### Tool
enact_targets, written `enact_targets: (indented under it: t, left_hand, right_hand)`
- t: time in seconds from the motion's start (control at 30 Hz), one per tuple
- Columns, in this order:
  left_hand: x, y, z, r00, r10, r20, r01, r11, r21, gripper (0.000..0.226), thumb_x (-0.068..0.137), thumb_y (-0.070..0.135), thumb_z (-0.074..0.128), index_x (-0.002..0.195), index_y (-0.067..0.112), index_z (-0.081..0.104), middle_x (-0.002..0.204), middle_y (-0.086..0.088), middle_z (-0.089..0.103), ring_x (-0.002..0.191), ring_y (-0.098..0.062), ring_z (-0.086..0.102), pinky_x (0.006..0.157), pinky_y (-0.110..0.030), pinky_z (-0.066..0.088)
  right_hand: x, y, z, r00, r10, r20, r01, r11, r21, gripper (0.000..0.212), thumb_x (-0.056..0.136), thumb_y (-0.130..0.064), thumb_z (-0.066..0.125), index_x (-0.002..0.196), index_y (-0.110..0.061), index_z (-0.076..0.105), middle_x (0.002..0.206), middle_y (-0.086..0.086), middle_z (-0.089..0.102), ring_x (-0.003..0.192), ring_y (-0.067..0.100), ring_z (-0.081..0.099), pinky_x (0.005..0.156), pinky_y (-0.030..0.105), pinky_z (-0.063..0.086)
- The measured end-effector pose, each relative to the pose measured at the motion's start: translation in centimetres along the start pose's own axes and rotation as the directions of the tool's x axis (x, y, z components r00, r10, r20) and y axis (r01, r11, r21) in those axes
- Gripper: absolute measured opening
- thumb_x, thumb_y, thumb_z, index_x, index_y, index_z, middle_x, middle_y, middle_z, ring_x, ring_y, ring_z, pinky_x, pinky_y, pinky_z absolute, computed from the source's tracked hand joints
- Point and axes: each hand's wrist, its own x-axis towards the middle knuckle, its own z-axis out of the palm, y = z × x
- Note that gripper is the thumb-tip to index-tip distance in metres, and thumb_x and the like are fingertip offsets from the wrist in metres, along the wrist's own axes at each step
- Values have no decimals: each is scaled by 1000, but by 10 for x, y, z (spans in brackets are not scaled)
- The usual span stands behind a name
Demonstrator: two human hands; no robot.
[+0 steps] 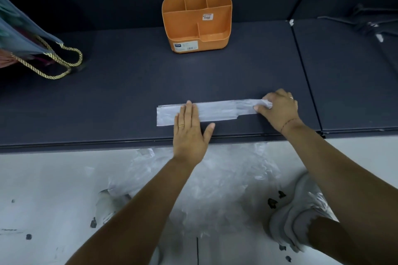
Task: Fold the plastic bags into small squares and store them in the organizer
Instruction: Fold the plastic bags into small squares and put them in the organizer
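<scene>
Plastic bag (215, 111): folded into a long flat strip near the front edge of the dark shelf (129, 92). Thin, limp, probably slippery. Left hand (190, 133) presses it flat, fingers straight; right hand (277, 109) pinches the handle end, the natural hold. Orange organizer (197, 21) stands behind, apparently empty.

The plastic bag (215, 112) looked thin, translucent and slightly glossy; the organizer (197, 21) was matt orange plastic; the shelf (120, 97) was matt, dark and smooth.
</scene>
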Motion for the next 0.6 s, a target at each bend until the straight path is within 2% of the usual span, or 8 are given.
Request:
enact_targets:
  t: [0.07, 0.17, 0.23, 0.3, 0.43, 0.53, 0.6]
  left_hand:
    - [0, 6, 5, 997, -74, 5, 74, 997, -2, 86, 90, 64, 3, 156, 9, -3, 165, -6, -8, 151, -21, -13, 117, -29, -17]
    - [4, 4, 5, 996, -90, 10, 90, 994, 65, 88, 88, 65, 1, 156, 8, -3, 165, -8, -8, 151, -22, -11, 118, -30, -16]
    - [9, -2, 4, 999, -43, 27, 39, 993, 113, 88, 89, 65, 1, 156, 7, -4, 164, -8, -8, 151, -23, -11, 118, -31, -15]
    - [13, -12, 2, 998, 34, 44, -41, 987, 157, 87, 91, 66, -1, 156, 8, -4, 165, -8, -7, 151, -22, -10, 119, -31, -15]
    - [26, -30, -8, 975, 203, 86, -215, 963, 162, 102, 83, 77, -5, 156, 7, 4, 165, -8, 1, 152, -21, -4, 119, -30, -13]
    - [23, -20, -12, 926, 355, 125, -371, 918, 142, 106, 80, 81, 12, 156, 7, 8, 165, -8, 2, 152, -20, -5, 119, -30, -15]
    - [15, 5, -7, 889, 448, 91, -452, 891, 28, 105, 80, 78, 27, 156, 7, 14, 164, -8, 10, 152, -20, 2, 120, -29, -12]
  right_hand:
    - [1, 1, -3, 999, 1, 47, -3, 999, 42, 33, 87, -33, 67, 112, -11, 65, 120, 10, 52, 116, 29, 46, 100, 36, 36]
    - [-1, -2, -13, 991, 9, 131, -46, 959, 278, 13, 84, -18, 68, 95, -13, 62, 100, 8, 61, 92, 24, 57, 76, 28, 44]
    - [-6, -4, -21, 977, 29, 210, -131, 863, 488, 8, 85, -6, 66, 85, -12, 60, 84, 11, 65, 78, 21, 61, 62, 21, 49]
    - [-13, -3, -25, 963, 67, 261, -218, 765, 606, 12, 84, 2, 65, 86, -9, 60, 75, 14, 66, 67, 19, 62, 53, 16, 51]
    - [-30, 7, -26, 872, 117, 476, -426, 659, 619, 17, 85, 0, 68, 100, -6, 62, 78, 10, 66, 58, 11, 60, 52, 16, 52]
    - [-41, 5, -28, 798, 67, 599, -494, 642, 586, 15, 86, -3, 68, 100, -6, 65, 86, 8, 67, 68, 12, 64, 54, 17, 54]
    - [-46, -3, -35, 757, -11, 654, -500, 634, 590, 17, 87, -6, 67, 104, -4, 66, 90, 10, 71, 71, 11, 68, 58, 18, 53]
